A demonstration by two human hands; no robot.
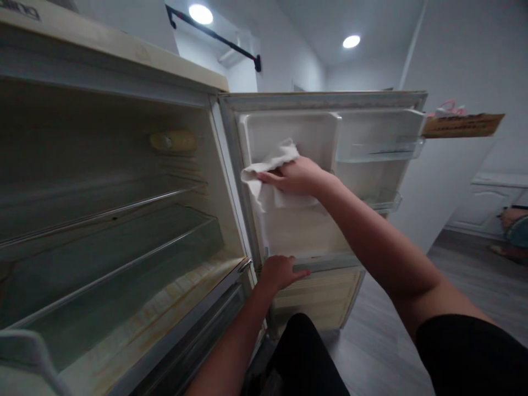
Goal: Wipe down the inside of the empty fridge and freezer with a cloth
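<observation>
My right hand (297, 177) is closed on a white cloth (264, 170), pressing it against the inner panel of the open fridge door (297, 231). Part of the cloth hangs loose to the left of my fingers. Lower down, my left hand (282, 272) rests at the bottom edge of that door near the hinge side. Its thumb and a finger are spread apart, with nothing seen in it; the other fingers are partly hidden.
To the left stands the fridge interior (173, 121) with glass shelves (165, 192) and stained lower surfaces. Clear door bins (379, 151) line the door's right side. Beyond it, a cardboard box (462, 125) sits at the right, above grey flooring (383, 341).
</observation>
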